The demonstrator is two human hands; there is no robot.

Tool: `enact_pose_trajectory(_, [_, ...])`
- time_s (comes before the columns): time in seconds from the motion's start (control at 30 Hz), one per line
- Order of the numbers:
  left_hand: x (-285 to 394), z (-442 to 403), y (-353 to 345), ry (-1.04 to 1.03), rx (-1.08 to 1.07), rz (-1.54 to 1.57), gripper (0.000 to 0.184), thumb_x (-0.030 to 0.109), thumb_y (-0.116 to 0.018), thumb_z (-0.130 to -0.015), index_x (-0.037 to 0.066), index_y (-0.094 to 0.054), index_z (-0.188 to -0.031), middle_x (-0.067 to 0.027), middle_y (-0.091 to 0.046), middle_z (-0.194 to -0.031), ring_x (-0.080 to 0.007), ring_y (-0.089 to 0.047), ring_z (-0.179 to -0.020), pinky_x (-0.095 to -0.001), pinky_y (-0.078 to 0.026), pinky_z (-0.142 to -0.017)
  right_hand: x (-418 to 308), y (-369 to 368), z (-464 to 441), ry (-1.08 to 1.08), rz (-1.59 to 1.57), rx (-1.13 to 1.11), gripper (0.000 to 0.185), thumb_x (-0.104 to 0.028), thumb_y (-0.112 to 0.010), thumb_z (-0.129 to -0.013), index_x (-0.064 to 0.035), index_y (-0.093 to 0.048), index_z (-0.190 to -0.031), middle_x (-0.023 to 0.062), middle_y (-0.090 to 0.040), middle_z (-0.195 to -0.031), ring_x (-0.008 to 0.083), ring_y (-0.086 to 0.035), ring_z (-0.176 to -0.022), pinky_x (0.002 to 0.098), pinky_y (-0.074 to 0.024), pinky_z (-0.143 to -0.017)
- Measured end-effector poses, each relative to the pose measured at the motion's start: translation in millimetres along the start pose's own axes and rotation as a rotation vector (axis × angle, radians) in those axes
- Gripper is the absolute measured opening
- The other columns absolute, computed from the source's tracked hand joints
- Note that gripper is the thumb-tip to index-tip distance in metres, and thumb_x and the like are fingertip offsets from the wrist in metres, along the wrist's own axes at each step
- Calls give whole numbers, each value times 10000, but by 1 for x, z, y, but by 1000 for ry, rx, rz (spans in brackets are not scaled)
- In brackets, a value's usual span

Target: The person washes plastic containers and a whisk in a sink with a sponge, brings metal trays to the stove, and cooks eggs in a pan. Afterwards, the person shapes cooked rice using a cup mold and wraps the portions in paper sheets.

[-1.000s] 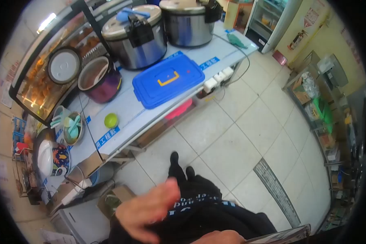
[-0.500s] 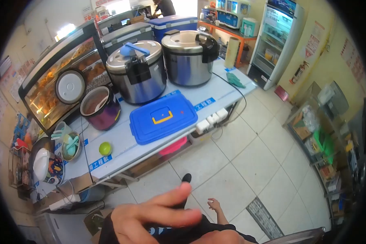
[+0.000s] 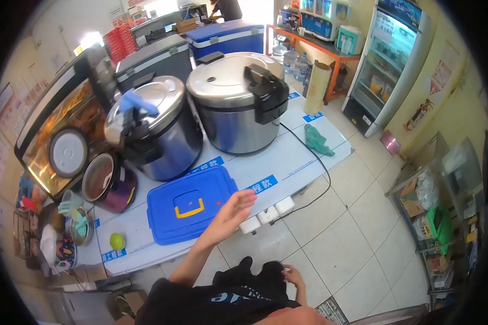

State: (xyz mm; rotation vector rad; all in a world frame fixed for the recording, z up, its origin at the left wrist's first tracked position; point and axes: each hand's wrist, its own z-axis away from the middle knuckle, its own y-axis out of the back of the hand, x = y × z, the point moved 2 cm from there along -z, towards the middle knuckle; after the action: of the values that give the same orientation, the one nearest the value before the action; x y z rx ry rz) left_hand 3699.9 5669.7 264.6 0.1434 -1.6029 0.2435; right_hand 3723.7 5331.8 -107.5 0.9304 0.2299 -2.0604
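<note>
Head view shows the left hand point(image 3: 234, 215) above the front edge of the tabletop point(image 3: 293, 157), just beside the blue lid point(image 3: 187, 195); its fingers are stretched, almost together, and pinch nothing. The right hand point(image 3: 293, 275) hangs low, well apart from this edge; it is small here, so I cannot tell whether its fingers hold something. The blue lid lies flat near the front edge. Both steel cookers point(image 3: 233, 122) behind it are closed, while the purple pot point(image 3: 114, 189) stands uncovered. How much work remains, I cannot judge.
</note>
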Motion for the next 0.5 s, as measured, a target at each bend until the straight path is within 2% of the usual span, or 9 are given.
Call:
enact_pose_trajectory(0.03, [1,-34,-6,-11,0,-33,520,199,-557,-868,34,-332,-1307,-142,-410,-1298,-231,-396,-1224,-376,-298,-1018,-13,26,2,-41,-152,13,431,-182,-621,-807,-114,-486,-1211,85,-626,-791,155,-611,-513,252,-495,-444])
enact_pose_trajectory(0.1, [21,-99,-18,-202,203,-477,556,183,-592,-835,23,-338,-1303,-136,-396,-1304,-237,-367,-1240,-379,-280,-1023,-29,84,-13,-54,-320,40,422,-184,-598,-827,-105,-478,-1224,84,-611,-807,158,-597,-480,256,-496,-430])
enact_pose_trajectory(0.17, [35,-177,-12,-567,572,-879,628,224,-640,-795,23,-338,-1307,-190,-416,-1268,-328,-368,-1220,-425,-265,-1020,-61,157,-33,54,-221,144,377,-169,-572,-835,-101,-508,-1200,85,-622,-807,138,-596,-562,233,-478,-438])
enact_pose_trajectory(0.23, [52,-245,-9,-587,947,-1071,647,266,-656,-778,19,-356,-1295,-203,-402,-1273,-364,-355,-1209,-432,-250,-1025,-109,239,-61,150,-160,230,375,-125,-527,-811,-70,-528,-1182,85,-626,-768,117,-563,-543,238,-476,-453])
enact_pose_trajectory(0.3, [58,-304,8,-514,1029,-1155,703,320,-675,-759,16,-347,-1300,-215,-390,-1280,-364,-348,-1215,-413,-262,-1021,-172,323,-94,195,-57,301,359,-133,-536,-814,-72,-538,-1167,75,-618,-743,109,-548,-529,230,-459,-444])
enact_pose_trajectory(0.33, [53,-327,13,-480,1103,-1160,668,315,-674,-759,24,-380,-1283,-210,-403,-1276,-355,-360,-1211,-408,-276,-1013,-202,367,-118,222,31,377,343,-140,-545,-817,-74,-549,-1153,65,-610,-718,101,-534,-515,223,-441,-434])
enact_pose_trajectory(0.37, [48,-347,15,-436,1174,-1171,634,309,-673,-759,31,-414,-1267,-205,-417,-1272,-346,-372,-1207,-403,-290,-1005,-226,410,-147,238,57,352,343,-140,-545,-817,-74,-549,-1153,65,-610,-718,101,-534,-515,223,-441,-434])
enact_pose_trajectory(0.43, [46,-368,-1,-307,1397,-1340,449,215,-638,-795,43,-514,-1190,-160,-523,-1184,-273,-492,-1111,-357,-370,-942,-276,490,-198,469,172,367,321,-140,-545,-820,-80,-561,-1135,45,-585,-671,85,-518,-515,222,-415,-418])
enact_pose_trajectory(0.5, [38,-376,-6,-487,1462,-981,297,120,-589,-820,44,-582,-1107,-102,-605,-1052,-182,-570,-970,-296,-420,-863,-352,546,-231,490,149,338,303,-128,-544,-824,-82,-565,-1123,35,-567,-664,74,-506,-525,220,-400,-412])
